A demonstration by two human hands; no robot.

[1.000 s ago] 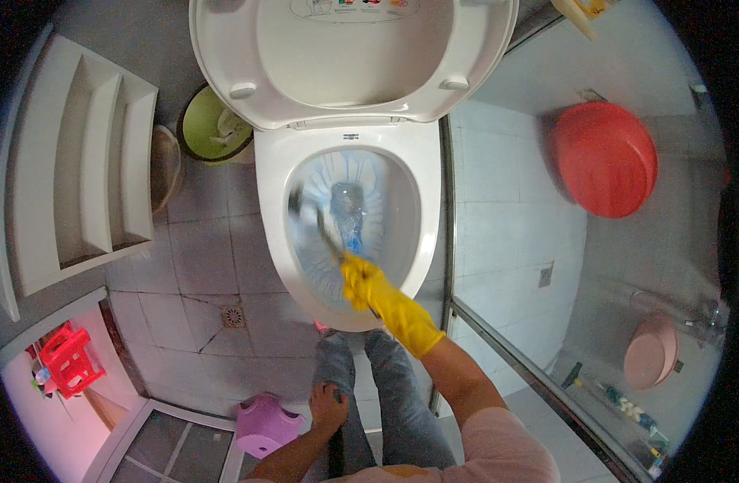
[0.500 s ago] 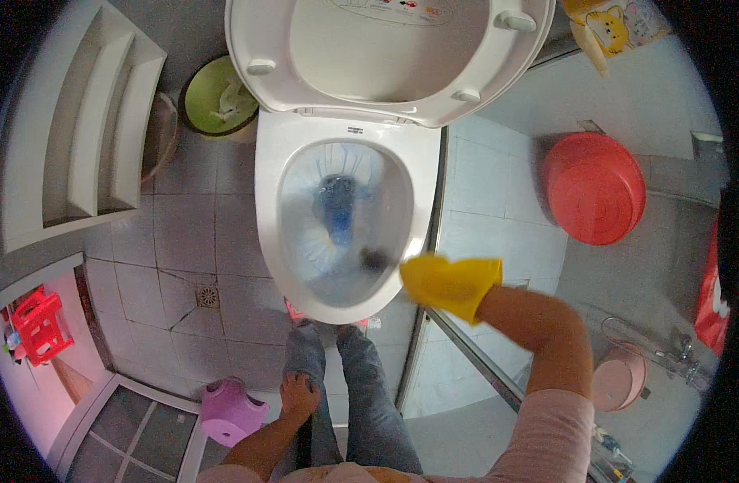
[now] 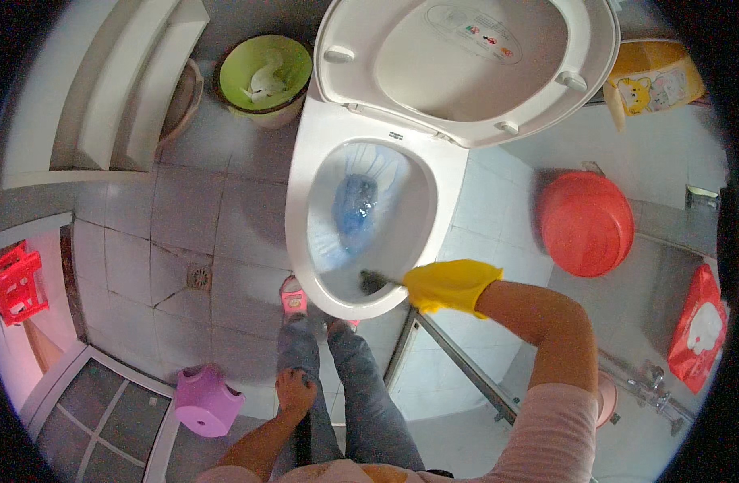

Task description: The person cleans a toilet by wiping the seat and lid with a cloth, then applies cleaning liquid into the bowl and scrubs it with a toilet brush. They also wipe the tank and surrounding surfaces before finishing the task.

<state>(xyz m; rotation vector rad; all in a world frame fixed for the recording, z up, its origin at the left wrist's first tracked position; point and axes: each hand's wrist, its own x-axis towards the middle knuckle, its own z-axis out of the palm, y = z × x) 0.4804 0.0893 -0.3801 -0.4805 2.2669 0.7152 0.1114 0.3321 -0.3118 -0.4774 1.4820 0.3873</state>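
My right hand (image 3: 454, 286), in a yellow rubber glove, is closed around a toilet brush (image 3: 374, 282); the glove hides most of its handle. The dark brush head is inside the toilet bowl (image 3: 298, 209), low on the near wall by the front rim. Blue water (image 3: 356, 208) lies in the bowl, with pale blue streaks running down from the back. The white seat and lid (image 3: 466, 72) are raised. Bare, my left hand (image 3: 295, 392) lies on my left knee with its fingers apart, holding nothing.
A green bin (image 3: 248, 76) with tissue stands left of the toilet. Right of it are a metal track (image 3: 470, 362), a red basin (image 3: 587, 224) and a red bag (image 3: 698, 330). A purple stool (image 3: 208, 402) and floor drain (image 3: 198, 277) lie to the left.
The view has tilted and shifted, so the toilet appears farther right. The brush head has moved slightly toward the bowl's front rim. My left hand stays on my knee.
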